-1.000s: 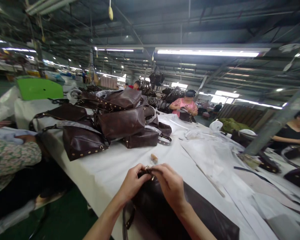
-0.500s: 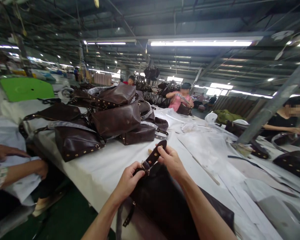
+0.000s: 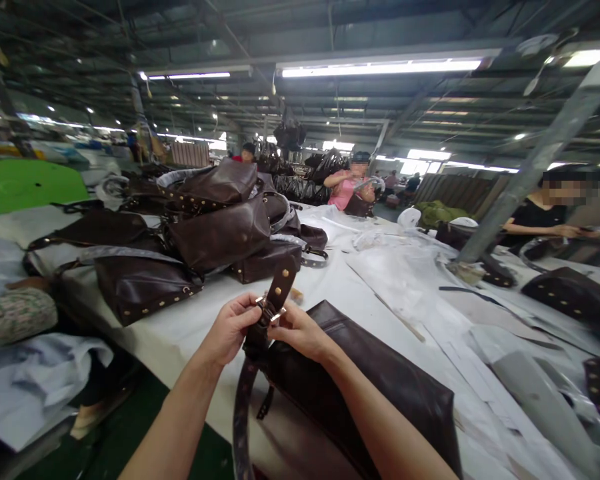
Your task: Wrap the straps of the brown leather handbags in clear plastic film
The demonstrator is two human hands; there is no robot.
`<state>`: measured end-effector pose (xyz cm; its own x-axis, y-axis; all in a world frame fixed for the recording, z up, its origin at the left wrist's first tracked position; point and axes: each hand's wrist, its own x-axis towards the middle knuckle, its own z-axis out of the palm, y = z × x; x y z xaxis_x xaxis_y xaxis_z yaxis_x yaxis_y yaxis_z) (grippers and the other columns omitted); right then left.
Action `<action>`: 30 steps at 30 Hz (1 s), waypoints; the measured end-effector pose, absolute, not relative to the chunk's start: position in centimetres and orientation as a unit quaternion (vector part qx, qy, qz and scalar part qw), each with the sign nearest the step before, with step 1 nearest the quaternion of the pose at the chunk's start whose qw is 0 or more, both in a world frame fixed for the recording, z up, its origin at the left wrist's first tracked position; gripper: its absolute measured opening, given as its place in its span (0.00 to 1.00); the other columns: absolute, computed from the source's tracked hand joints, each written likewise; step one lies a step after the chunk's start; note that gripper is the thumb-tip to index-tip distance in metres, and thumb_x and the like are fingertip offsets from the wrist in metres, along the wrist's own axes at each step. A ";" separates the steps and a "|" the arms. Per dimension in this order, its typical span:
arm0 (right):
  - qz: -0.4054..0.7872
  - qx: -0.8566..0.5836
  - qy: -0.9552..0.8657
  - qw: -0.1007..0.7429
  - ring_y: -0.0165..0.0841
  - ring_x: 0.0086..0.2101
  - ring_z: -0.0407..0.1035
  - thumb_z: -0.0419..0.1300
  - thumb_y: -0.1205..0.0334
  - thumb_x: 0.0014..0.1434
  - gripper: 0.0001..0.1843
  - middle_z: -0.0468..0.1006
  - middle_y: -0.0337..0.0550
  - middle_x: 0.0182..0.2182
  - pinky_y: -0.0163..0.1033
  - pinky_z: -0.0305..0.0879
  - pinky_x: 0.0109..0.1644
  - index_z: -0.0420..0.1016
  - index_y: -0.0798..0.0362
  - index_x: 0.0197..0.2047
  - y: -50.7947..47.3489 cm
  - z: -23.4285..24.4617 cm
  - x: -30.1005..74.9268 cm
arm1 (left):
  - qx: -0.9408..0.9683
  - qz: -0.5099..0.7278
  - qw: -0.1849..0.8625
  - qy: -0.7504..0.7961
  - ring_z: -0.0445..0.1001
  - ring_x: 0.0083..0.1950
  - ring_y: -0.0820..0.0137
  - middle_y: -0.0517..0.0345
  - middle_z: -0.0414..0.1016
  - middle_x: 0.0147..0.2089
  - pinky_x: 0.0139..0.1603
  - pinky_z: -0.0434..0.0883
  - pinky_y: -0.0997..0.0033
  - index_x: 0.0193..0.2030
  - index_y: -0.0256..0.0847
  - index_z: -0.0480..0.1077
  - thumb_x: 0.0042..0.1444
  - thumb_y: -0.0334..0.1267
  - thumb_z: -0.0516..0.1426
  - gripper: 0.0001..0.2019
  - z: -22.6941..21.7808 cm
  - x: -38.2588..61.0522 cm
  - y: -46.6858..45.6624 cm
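Note:
A dark brown leather handbag (image 3: 397, 380) lies on the table in front of me, partly hidden by my right forearm. My left hand (image 3: 234, 328) pinches the left side of a metal buckle (image 3: 271, 312) on the bag's strap. From the other side, my right hand (image 3: 300, 331) is closed on the buckle's right edge. A studded strap end (image 3: 282, 281) sticks up through the buckle, above my fingers. Below my left hand the handle (image 3: 243, 413), wrapped in plastic film, hangs in a curve. A small strap with holes (image 3: 265, 402) dangles beside it.
Several brown handbags (image 3: 215, 233) are piled on the white-covered table (image 3: 220, 297) to the left. A person in pink (image 3: 343, 190) works across the table, another in black (image 3: 540, 217) at right. A slanted metal post (image 3: 525, 173) stands at right; a floral sleeve (image 3: 20, 317) shows at left.
My right hand has moved from the strap end down to the buckle. The strap end now stands free above it. Both hands sit slightly further left, and the view has shifted.

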<state>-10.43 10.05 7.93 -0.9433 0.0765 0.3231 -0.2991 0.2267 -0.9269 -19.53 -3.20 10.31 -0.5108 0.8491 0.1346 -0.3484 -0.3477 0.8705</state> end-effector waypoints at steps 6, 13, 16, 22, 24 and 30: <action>0.166 -0.101 -0.979 0.060 0.37 0.42 0.72 0.51 0.73 0.61 0.13 0.78 0.49 0.42 0.38 0.65 0.45 0.71 0.55 0.46 10.2 8.3 -12.7 | 0.274 0.824 0.300 0.395 0.76 0.29 0.72 0.56 0.79 0.29 0.33 0.72 0.75 0.31 0.35 0.74 0.37 0.38 0.72 0.16 12.3 -20.4 -3.7; 0.130 -0.237 -0.960 0.071 0.42 0.48 0.72 0.49 0.68 0.66 0.13 0.76 0.61 0.45 0.43 0.64 0.51 0.71 0.61 0.49 14.1 10.8 -13.9 | 0.157 0.888 0.172 0.397 0.78 0.33 0.70 0.57 0.80 0.31 0.40 0.75 0.68 0.28 0.37 0.68 0.37 0.36 0.71 0.16 9.4 -22.8 -1.4; 0.125 -0.174 -0.971 0.110 0.40 0.52 0.68 0.48 0.60 0.69 0.16 0.74 0.56 0.49 0.44 0.60 0.57 0.69 0.58 0.54 13.3 11.6 -10.8 | 0.141 0.880 0.166 0.422 0.78 0.38 0.65 0.57 0.79 0.34 0.44 0.76 0.56 0.29 0.37 0.65 0.41 0.35 0.67 0.14 8.6 -23.0 -1.3; 0.007 -0.088 -0.982 0.167 0.65 0.64 0.43 0.74 0.46 0.39 0.58 0.52 0.63 0.67 0.77 0.30 0.61 0.52 0.47 0.68 6.8 7.9 -0.5 | 0.169 0.866 0.105 0.459 0.79 0.45 0.61 0.59 0.75 0.40 0.46 0.76 0.53 0.31 0.39 0.61 0.39 0.30 0.64 0.15 9.4 -22.4 -2.4; -0.050 -0.150 -0.973 0.171 0.65 0.65 0.42 0.73 0.59 0.42 0.55 0.49 0.60 0.68 0.79 0.26 0.59 0.50 0.42 0.69 5.7 5.5 2.7 | 0.173 0.856 0.092 0.478 0.80 0.42 0.62 0.59 0.73 0.41 0.45 0.76 0.55 0.33 0.39 0.60 0.40 0.31 0.63 0.16 9.2 -22.3 -3.1; -0.116 -0.238 -0.952 0.156 0.63 0.63 0.49 0.58 0.76 0.51 0.45 0.55 0.60 0.67 0.73 0.47 0.58 0.51 0.43 0.69 9.4 3.6 6.4 | 0.171 0.774 0.098 0.602 0.80 0.37 0.69 0.61 0.68 0.47 0.40 0.77 0.64 0.47 0.45 0.62 0.41 0.34 0.63 0.24 7.3 -22.5 -6.0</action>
<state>6.40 9.38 3.57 -0.8379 0.4175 0.3515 0.4896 0.8596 0.1460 -22.48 -6.02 7.34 -0.9221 0.3579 0.1469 0.0539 -0.2571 0.9649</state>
